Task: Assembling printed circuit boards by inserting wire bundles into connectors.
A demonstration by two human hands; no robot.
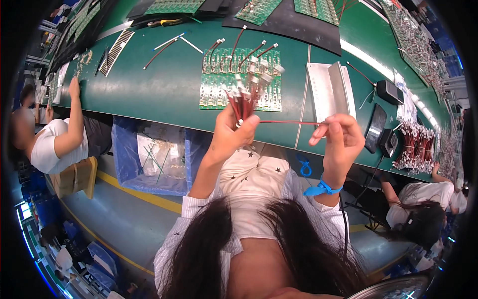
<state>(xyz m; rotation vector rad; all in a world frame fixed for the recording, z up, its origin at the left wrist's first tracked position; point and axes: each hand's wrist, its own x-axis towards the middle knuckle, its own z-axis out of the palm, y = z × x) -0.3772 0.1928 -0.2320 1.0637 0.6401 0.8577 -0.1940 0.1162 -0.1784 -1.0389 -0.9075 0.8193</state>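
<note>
My left hand (233, 130) is closed round a bundle of dark red wire leads (245, 102) with white plugs, which fan upward and look blurred. From that fist a single red wire (289, 122) runs level to the right. My right hand (342, 139) pinches its far end between thumb and fingertips; a blue wrist strap (322, 188) sits on that wrist. Behind the bundle lies a green circuit board panel (211, 94) on the table. Several short leads with white plugs stand up from its far rows, and the bundle hides part of its middle.
The green table (149, 94) also bears an angled metal bracket (331, 92), a black box (390, 92) and a tied pile of leads (416, 149) at right. Pliers (167, 22) and loose wires lie farther back. A blue lined bin (149, 187) stands below; other people sit at both sides.
</note>
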